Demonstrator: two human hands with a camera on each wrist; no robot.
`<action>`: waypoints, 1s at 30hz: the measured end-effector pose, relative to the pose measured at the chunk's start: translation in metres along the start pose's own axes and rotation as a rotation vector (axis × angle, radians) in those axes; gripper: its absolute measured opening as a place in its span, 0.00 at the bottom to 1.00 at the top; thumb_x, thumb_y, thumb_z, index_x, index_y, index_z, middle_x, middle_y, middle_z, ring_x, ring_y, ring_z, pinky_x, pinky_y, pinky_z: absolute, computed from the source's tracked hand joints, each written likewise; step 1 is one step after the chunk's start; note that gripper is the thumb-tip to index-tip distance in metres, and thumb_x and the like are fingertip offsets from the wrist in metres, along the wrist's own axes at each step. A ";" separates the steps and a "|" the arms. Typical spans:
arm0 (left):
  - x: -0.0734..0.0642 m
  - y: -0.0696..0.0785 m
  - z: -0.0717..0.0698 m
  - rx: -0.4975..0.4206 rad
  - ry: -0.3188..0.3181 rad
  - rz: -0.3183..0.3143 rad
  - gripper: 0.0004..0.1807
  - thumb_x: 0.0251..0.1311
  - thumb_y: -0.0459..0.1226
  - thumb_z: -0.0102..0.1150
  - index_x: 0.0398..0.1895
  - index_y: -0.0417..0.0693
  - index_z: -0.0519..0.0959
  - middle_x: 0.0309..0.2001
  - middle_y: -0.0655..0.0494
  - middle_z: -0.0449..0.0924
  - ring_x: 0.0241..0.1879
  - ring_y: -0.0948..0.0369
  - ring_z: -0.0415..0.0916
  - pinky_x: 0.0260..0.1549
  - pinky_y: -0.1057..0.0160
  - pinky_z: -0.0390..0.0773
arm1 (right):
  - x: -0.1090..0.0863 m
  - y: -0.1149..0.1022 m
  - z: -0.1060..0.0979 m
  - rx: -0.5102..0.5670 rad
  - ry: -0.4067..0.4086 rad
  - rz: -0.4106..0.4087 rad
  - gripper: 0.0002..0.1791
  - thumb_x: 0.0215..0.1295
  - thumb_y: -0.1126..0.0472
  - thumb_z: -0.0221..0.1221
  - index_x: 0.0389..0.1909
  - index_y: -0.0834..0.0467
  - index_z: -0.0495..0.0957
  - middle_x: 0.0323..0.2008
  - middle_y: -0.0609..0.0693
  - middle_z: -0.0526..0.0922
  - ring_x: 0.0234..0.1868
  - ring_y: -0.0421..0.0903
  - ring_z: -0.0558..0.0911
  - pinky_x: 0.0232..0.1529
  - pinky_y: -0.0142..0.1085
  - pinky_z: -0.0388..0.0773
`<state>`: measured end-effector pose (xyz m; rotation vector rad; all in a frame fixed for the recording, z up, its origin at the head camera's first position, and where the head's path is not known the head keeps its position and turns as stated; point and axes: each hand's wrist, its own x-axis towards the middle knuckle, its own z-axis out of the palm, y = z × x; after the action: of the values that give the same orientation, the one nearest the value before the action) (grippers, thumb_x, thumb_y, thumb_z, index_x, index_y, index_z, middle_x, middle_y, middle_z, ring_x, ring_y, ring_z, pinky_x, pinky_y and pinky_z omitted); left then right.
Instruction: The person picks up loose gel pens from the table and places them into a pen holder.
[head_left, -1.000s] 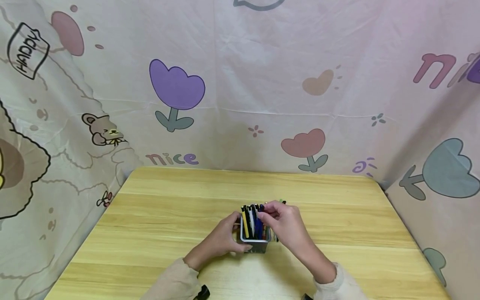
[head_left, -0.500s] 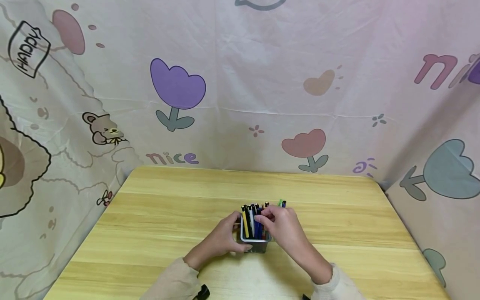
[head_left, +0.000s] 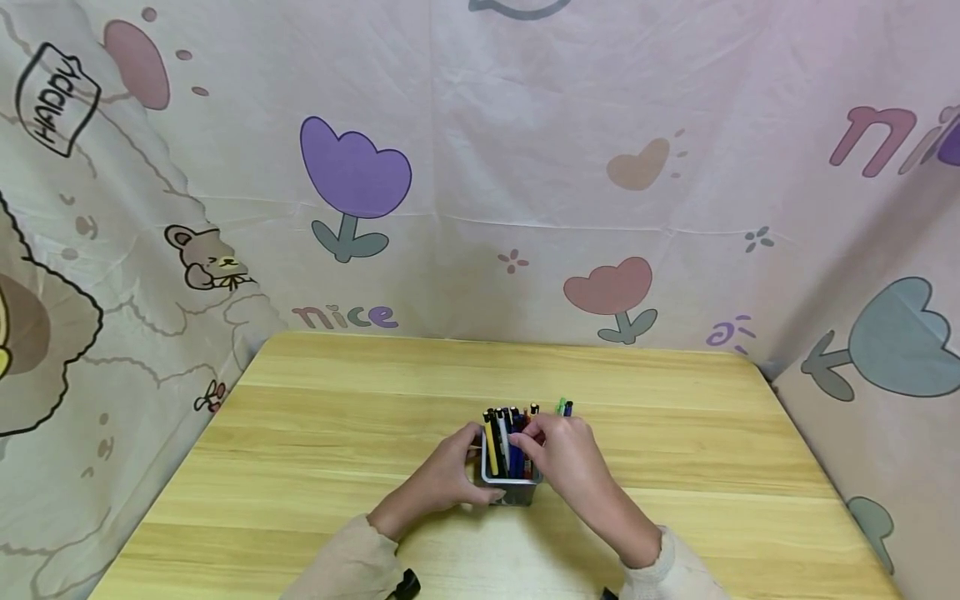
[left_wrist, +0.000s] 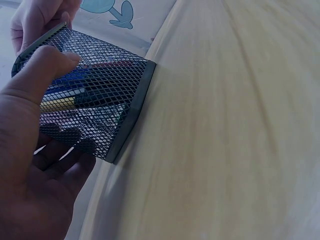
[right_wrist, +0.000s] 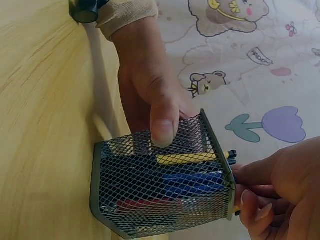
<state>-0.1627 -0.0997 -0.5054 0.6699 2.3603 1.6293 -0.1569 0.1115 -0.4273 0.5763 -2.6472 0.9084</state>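
In the head view, a black wire-mesh pen holder point(head_left: 517, 492) stands on the table, packed with upright pens. My left hand point(head_left: 446, 471) grips its left side, and the thumb lies across the front mesh in the left wrist view. A yellow pen point(head_left: 491, 450), a white pen point(head_left: 503, 442) and blue pens point(head_left: 516, 458) show in it. Over the right part of the rim, my right hand point(head_left: 570, 450) pinches the top of what looks like a blue pen; its fingers hide most of that end. The right wrist view shows this hand point(right_wrist: 285, 185) beside the pen tops.
A green pen point(head_left: 561, 406) and a dark blue pen point(head_left: 568, 408) show behind my right hand, mostly hidden by it. The wooden table point(head_left: 337, 417) meets a printed cloth point(head_left: 465, 167) at the back and sides.
My right hand has moved slightly down and left at the rim, and the blue pen top sits lower. The green and blue pens behind it show more. My left hand stays still.
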 end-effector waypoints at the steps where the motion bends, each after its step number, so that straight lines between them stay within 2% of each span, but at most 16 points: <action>1: 0.000 0.000 0.000 0.000 0.001 -0.001 0.43 0.45 0.36 0.81 0.65 0.44 0.68 0.60 0.49 0.79 0.60 0.52 0.82 0.60 0.71 0.83 | 0.000 0.000 0.000 -0.008 0.000 -0.001 0.13 0.58 0.60 0.75 0.19 0.55 0.82 0.19 0.46 0.85 0.13 0.27 0.64 0.12 0.20 0.65; 15: 0.000 -0.001 0.000 0.008 -0.003 0.003 0.43 0.45 0.36 0.81 0.65 0.44 0.68 0.60 0.50 0.78 0.60 0.52 0.82 0.59 0.72 0.83 | -0.003 0.006 0.001 -0.046 -0.001 -0.005 0.17 0.54 0.55 0.77 0.16 0.53 0.80 0.15 0.43 0.81 0.12 0.27 0.62 0.13 0.19 0.64; 22: 0.000 -0.002 0.001 0.024 0.008 0.013 0.43 0.43 0.36 0.82 0.64 0.44 0.69 0.60 0.50 0.79 0.61 0.51 0.82 0.63 0.66 0.82 | -0.001 0.013 -0.011 0.090 -0.064 0.089 0.14 0.56 0.53 0.75 0.20 0.52 0.81 0.16 0.39 0.80 0.15 0.30 0.67 0.15 0.22 0.69; 27: 0.000 -0.002 0.000 0.044 0.009 0.001 0.44 0.43 0.37 0.83 0.65 0.45 0.68 0.61 0.49 0.79 0.64 0.48 0.80 0.66 0.57 0.82 | 0.003 0.023 -0.024 0.162 -0.047 0.139 0.09 0.62 0.55 0.72 0.25 0.53 0.85 0.18 0.42 0.80 0.17 0.33 0.69 0.18 0.25 0.70; 30: -0.001 -0.002 0.000 0.068 0.012 -0.013 0.45 0.44 0.40 0.83 0.66 0.44 0.68 0.61 0.48 0.79 0.65 0.46 0.79 0.67 0.53 0.81 | 0.006 0.030 -0.029 0.184 -0.035 0.156 0.08 0.66 0.58 0.69 0.29 0.56 0.86 0.18 0.47 0.81 0.17 0.34 0.70 0.18 0.26 0.71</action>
<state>-0.1626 -0.1007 -0.5074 0.6573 2.4324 1.5583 -0.1721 0.1505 -0.4185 0.4345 -2.6871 1.2071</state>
